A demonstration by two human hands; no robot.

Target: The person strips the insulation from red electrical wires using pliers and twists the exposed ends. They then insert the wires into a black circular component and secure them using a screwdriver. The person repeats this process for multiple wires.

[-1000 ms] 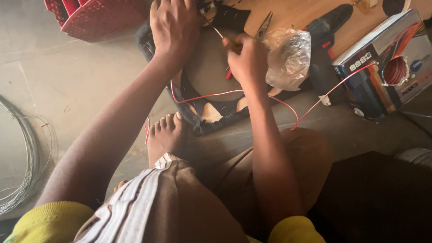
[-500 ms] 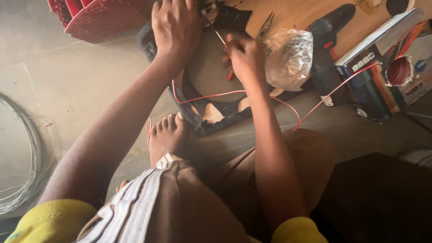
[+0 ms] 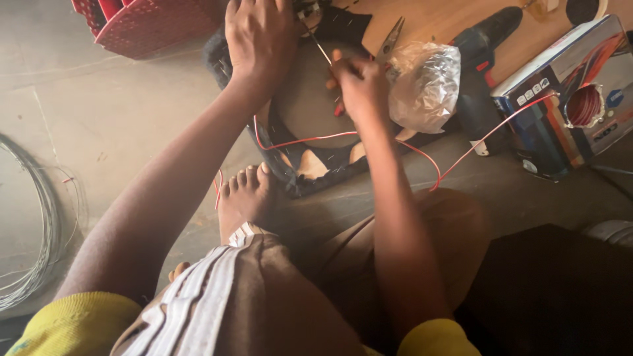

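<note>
I sit on the floor with a round black frame (image 3: 316, 173) lying in front of my bare foot (image 3: 245, 198). My left hand (image 3: 260, 36) presses down on the far rim of the frame near a small metal fitting (image 3: 308, 9). My right hand (image 3: 359, 86) is closed around a thin screwdriver (image 3: 321, 47) whose shaft points up toward that fitting. A red wire (image 3: 369, 135) runs across the frame and off to the right into a boxed wire spool (image 3: 583, 105).
A crumpled clear plastic bag (image 3: 425, 82), pliers (image 3: 390, 39) and a dark cordless drill (image 3: 481, 59) lie right of my hand. A red woven basket (image 3: 148, 23) stands at top left. Grey wire coils (image 3: 33, 231) lie on the left floor.
My right hand has shifted slightly with the screwdriver and the view has drifted a little. The left hand stays on the frame's rim.
</note>
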